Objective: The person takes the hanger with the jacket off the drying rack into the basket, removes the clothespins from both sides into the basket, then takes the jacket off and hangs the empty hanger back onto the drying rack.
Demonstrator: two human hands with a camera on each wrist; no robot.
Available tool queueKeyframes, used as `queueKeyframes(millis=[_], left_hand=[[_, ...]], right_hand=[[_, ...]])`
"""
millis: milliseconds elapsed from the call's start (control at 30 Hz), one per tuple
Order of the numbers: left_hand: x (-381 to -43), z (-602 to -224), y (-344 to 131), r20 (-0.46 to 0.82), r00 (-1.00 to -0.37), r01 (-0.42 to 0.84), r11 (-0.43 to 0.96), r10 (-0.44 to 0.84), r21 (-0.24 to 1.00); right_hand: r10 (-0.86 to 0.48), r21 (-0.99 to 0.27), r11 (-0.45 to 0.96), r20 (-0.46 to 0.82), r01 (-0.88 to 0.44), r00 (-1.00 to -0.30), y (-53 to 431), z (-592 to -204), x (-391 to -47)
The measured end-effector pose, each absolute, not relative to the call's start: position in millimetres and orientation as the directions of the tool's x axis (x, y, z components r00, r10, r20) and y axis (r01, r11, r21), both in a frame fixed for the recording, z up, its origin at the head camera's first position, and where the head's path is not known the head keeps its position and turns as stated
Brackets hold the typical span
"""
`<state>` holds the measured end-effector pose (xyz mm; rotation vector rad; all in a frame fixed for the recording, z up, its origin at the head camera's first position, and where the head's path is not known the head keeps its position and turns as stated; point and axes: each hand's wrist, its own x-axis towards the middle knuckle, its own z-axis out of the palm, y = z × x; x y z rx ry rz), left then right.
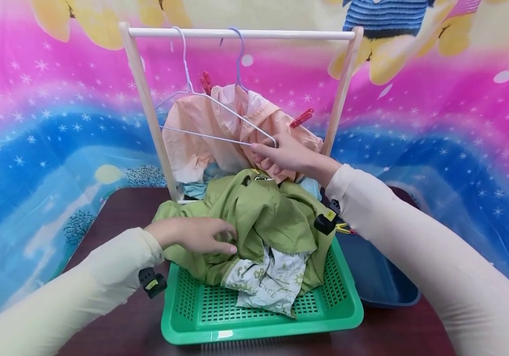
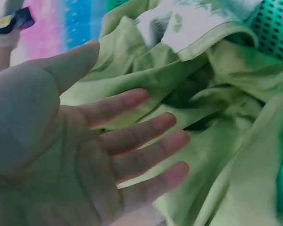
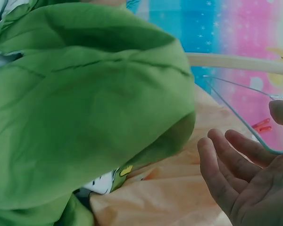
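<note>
- Cream-sleeved arms reach forward.
- Crumpled olive-green fabric garment heaps over a perforated green plastic basket, presumably containing it; left hand beside it, fingers loose.
- White wire hanger: right hand grips its corner, seemingly steadying it.

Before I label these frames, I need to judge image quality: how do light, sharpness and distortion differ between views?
Head view: bright and mostly sharp, the sleeves looming toward the lower corners, probably wide-lens stretch; left wrist view: softer and dimmer, the left hand shaded over its palm; right wrist view: also soft, the green garment darker in its folds.
</note>
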<state>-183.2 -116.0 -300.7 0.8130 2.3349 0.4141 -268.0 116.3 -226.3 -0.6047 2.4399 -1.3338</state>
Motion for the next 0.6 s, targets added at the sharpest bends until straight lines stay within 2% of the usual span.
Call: queueKeyframes(millis=[133, 400, 600], left_hand=[[-189, -292, -121, -0.360, -0.682, 0.458, 0.755, 0.637, 0.469], [-199, -283, -123, -0.178, -0.857, 0.385, 0.831, 0.483, 0.401], [-201, -292, -113, -0.100, -0.916, 0.324, 0.863, 0.389, 0.389]], right_hand=[[-0.513, -0.867, 0.455, -0.072, -0.200, -0.855, 125, -231, -269], [-0.425, -0.784, 0.587, -0.088, -0.201, -0.901, 146, -244, -270], [-0.438, -0.725, 0.640, -0.071, -0.256, -0.896, 165, -259, -271]])
